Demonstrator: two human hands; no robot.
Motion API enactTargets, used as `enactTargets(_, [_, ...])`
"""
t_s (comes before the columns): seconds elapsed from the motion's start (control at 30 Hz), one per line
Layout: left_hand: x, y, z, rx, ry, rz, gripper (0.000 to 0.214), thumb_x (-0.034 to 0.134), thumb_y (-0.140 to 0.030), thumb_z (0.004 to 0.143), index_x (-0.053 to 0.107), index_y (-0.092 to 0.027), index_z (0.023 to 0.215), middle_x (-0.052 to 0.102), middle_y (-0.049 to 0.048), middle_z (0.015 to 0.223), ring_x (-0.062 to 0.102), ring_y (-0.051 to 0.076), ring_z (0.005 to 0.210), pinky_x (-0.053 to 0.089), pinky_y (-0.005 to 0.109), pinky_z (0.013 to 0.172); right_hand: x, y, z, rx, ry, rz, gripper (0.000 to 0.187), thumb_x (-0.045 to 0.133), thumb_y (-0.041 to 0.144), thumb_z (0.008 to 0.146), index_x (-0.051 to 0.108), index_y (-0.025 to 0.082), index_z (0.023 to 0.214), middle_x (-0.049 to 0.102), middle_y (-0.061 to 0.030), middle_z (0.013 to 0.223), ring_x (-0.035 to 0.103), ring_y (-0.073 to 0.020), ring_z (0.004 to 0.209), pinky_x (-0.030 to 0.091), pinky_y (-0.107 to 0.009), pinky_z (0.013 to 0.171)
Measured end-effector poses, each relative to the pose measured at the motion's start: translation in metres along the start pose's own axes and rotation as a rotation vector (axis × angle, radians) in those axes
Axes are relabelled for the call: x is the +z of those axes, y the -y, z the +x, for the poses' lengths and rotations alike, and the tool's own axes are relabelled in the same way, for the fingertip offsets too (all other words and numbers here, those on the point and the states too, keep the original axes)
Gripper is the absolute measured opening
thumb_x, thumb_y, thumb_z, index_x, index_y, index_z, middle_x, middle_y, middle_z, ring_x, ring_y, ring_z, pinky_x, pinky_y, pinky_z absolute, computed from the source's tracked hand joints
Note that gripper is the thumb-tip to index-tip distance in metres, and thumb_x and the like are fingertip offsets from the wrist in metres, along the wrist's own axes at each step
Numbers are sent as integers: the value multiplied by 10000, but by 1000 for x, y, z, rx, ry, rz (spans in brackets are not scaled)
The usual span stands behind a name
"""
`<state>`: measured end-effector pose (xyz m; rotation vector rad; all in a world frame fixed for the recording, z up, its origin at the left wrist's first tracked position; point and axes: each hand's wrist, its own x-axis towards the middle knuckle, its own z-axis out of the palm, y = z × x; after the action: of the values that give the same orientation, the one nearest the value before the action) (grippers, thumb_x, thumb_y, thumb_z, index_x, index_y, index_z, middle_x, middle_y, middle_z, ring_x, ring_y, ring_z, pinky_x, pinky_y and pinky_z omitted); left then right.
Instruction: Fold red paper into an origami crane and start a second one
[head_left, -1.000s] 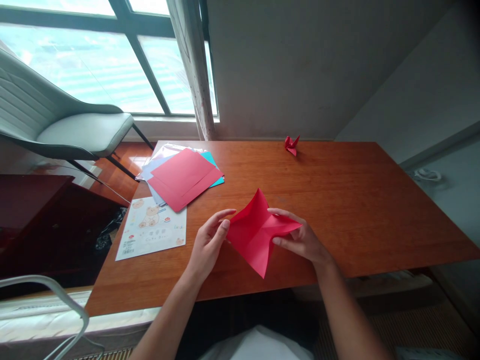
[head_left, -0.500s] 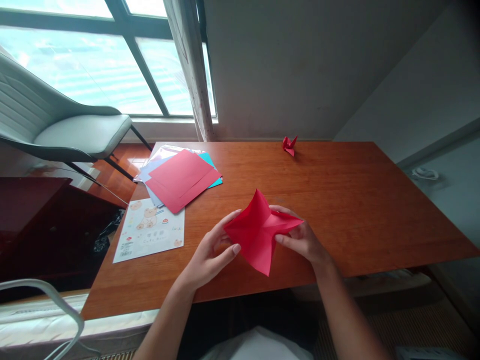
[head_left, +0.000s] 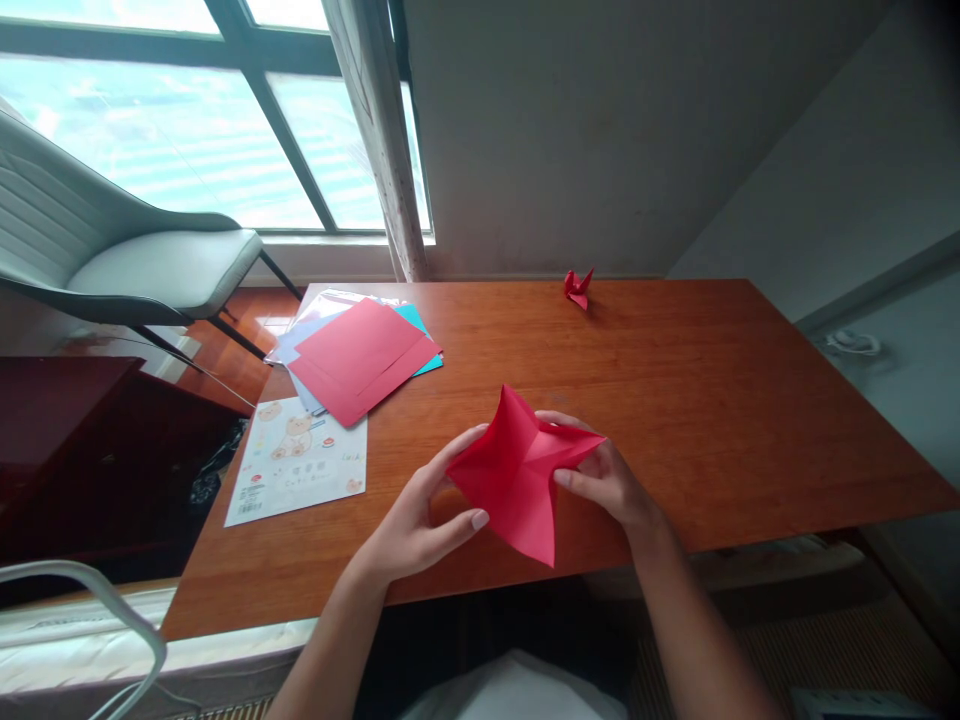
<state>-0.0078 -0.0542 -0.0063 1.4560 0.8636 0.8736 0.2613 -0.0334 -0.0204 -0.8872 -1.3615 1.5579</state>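
A creased sheet of red origami paper [head_left: 510,478] is held up over the near part of the table, its corners pointing out like a star. My right hand [head_left: 600,475] pinches the folded right side, thumb in front and fingers behind. At the left corner, my left hand [head_left: 431,510] curves around the paper, fingers behind the edge and thumb by the lower left edge. Some of the fingers of both hands are hidden by the paper. Toward the far edge of the table stands a small folded red paper crane [head_left: 578,288].
On the wooden table [head_left: 712,400], red sheets [head_left: 360,360] lie over blue and lilac ones at the left. Beside them is a white card with bear drawings [head_left: 300,465]. A pale chair [head_left: 165,265] stands beyond the table's left side, below a window.
The red paper has spread a little wider, its bottom corner shifting right and down and its top corner left. My left thumb has moved slightly right and down.
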Motion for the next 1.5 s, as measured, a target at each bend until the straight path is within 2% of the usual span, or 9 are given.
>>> enactTargets(0.17, [-2,-1,-1,7,54,-66,699,692,-279,901,395,-334,1532,423,77,1591,441,300,1434,439,390,1143,-1,0,-1,-3,-41,19,555,766,297,838,586,338,1360,633,-34,1379,588,-247,1262,506,-369,1032])
enactTargets(0.33, [-1,1,-1,-3,-9,2,731,735,-260,868,417,-334,1523,442,87,1577,464,312,1414,429,410,1151,-2,0,-2,3,-38,5,553,760,317,840,587,341,1365,662,-41,1327,606,-256,1233,506,-387,1037])
enactTargets(0.47, [2,2,0,-20,-4,-26,800,758,-262,850,370,-347,1544,403,87,1601,463,308,1416,445,407,1139,-1,-1,-2,11,-42,-4,551,762,331,837,591,336,1361,663,-42,1324,582,-263,1271,499,-399,1051])
enactTargets(0.7, [4,6,1,-34,2,-31,846,820,-247,788,416,-318,1527,392,104,1607,444,328,1426,449,420,1138,-1,-1,-2,16,-32,13,555,763,315,841,588,352,1366,603,-32,1418,565,-253,1297,498,-377,1051])
enactTargets(0.93, [7,9,1,-59,18,-99,750,764,-242,847,429,-320,1514,466,111,1556,522,305,1359,508,400,1075,2,2,-1,44,-22,16,572,776,337,829,588,345,1369,613,-50,1402,579,-269,1287,517,-397,1036])
enactTargets(1.23, [10,11,5,-11,-108,-26,598,713,-287,888,523,-272,1454,571,112,1459,583,300,1281,529,375,1034,1,0,-1,49,-16,-28,585,779,329,825,585,336,1377,588,-52,1429,599,-272,1249,532,-406,1024])
enactTargets(1.5, [9,8,4,-42,-72,-60,757,774,-348,834,447,-277,1513,537,123,1492,579,320,1280,542,372,1008,2,-1,-1,36,-1,-36,586,769,331,839,573,343,1391,633,-42,1371,604,-274,1246,530,-394,1017])
